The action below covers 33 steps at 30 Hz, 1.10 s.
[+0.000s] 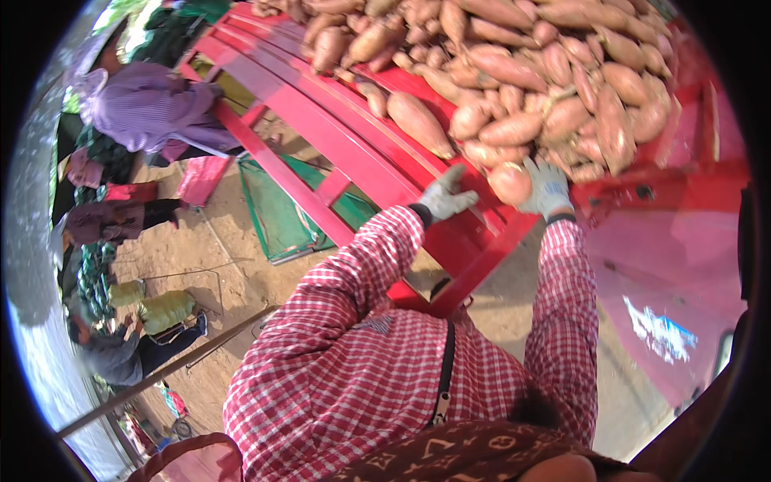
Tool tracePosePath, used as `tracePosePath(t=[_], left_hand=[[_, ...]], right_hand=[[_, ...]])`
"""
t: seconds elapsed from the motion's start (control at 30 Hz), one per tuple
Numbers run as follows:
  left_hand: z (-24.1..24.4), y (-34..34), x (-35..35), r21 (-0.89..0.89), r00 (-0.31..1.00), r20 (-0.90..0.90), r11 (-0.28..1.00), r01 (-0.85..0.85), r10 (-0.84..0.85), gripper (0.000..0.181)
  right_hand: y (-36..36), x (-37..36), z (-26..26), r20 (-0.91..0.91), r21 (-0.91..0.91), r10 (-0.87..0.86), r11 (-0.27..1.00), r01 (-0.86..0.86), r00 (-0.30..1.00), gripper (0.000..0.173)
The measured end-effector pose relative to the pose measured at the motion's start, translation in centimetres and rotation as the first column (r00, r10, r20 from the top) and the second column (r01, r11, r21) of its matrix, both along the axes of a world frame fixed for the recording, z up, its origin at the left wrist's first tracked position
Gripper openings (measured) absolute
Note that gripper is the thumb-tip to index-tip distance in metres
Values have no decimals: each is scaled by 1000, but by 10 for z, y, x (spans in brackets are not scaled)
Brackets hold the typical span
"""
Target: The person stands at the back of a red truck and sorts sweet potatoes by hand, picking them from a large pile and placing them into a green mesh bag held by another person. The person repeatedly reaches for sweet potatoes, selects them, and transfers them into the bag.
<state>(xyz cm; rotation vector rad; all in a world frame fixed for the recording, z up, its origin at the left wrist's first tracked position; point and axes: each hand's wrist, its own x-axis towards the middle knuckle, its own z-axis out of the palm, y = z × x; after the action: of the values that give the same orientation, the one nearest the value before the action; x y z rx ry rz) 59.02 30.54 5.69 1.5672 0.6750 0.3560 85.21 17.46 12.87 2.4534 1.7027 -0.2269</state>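
My right hand (547, 188), in a pale grey work glove, grips a round-ended sweet potato (509, 182) at the near edge of a heap of sweet potatoes (512, 69). My left hand (447, 196), gloved alike, hovers over or rests on the red metal frame (361, 158); its thumb and fingers are spread and nothing is in it. Just beyond that hand, a large sweet potato (420, 123) lies apart from the main heap on the red surface.
A person in purple (144, 108) stands by the frame's far left side. Below it lies a green mesh-covered frame (289, 223). Further left are several other people and stuffed yellow-green sacks (167, 311). A pinkish-red panel (668, 271) rises at my right.
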Motion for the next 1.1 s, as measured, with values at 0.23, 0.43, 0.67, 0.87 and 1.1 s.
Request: tracePosePath(t=[0.23, 0.43, 0.67, 0.87, 1.1], left_hand=[[1, -26, 47, 75, 988, -143, 996, -44, 55, 105], [-16, -81, 37, -780, 953, 138, 623, -62, 268, 81], [-11, -16, 22, -915, 817, 304, 389, 107, 490, 74], [-43, 0, -66, -882, 690, 452, 398, 252, 566, 78], [-12, -34, -131, -871, 550, 488, 417, 259, 678, 86]], right_hand=[[-10, -11, -15, -279, 22, -162, 984, 175, 946, 117], [-33, -67, -72, -644, 282, -31, 919, 276, 764, 96], [11, -17, -45, -308, 493, -182, 809, 320, 934, 84], [80, -22, -42, 6, 49, -192, 980, 192, 981, 81], [81, -36, -17, 54, 143, -16, 990, 8, 998, 89]])
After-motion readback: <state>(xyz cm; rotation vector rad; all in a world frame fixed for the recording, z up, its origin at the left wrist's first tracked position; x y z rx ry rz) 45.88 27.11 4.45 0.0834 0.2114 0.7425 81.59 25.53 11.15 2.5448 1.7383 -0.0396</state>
